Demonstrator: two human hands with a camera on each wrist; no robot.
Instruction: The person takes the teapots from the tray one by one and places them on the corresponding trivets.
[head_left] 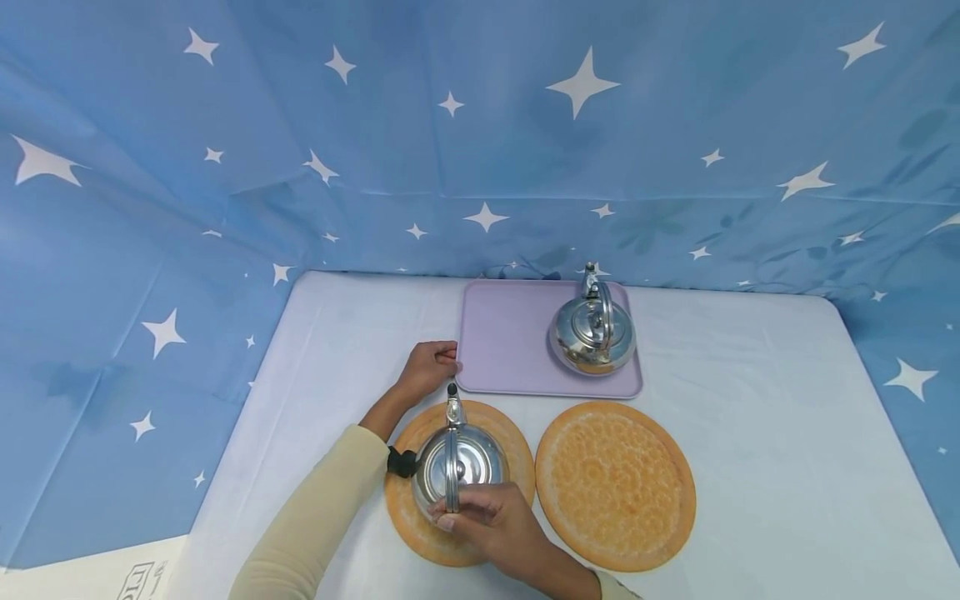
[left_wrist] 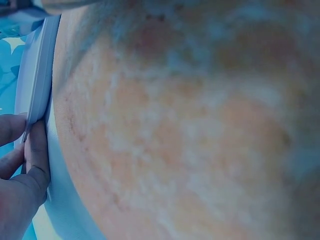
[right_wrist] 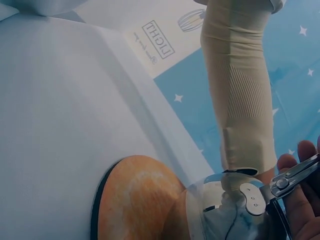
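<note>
My right hand [head_left: 498, 525] holds the handle of a shiny metal kettle [head_left: 480, 454] above the left round mat [head_left: 517, 467], fingers curled around it. The kettle's spout points away toward the tray. At the left edge of a lilac tray [head_left: 502, 333], my left hand [head_left: 433, 362] pinches the rim; the left wrist view shows its fingers [left_wrist: 37, 150] on both sides of that edge. A second metal kettle [head_left: 585, 350] stands on the tray's right side. The right wrist view shows the near kettle's body [right_wrist: 215, 205] beside my fingers [right_wrist: 297, 210].
A second round, bread-patterned mat [head_left: 615, 487] lies to the right on the white table [head_left: 757, 417]. A blue star-printed cloth [head_left: 525, 150] rises behind the table, close to the tray's far edge. My left forearm [head_left: 322, 508] passes close beside the left mat.
</note>
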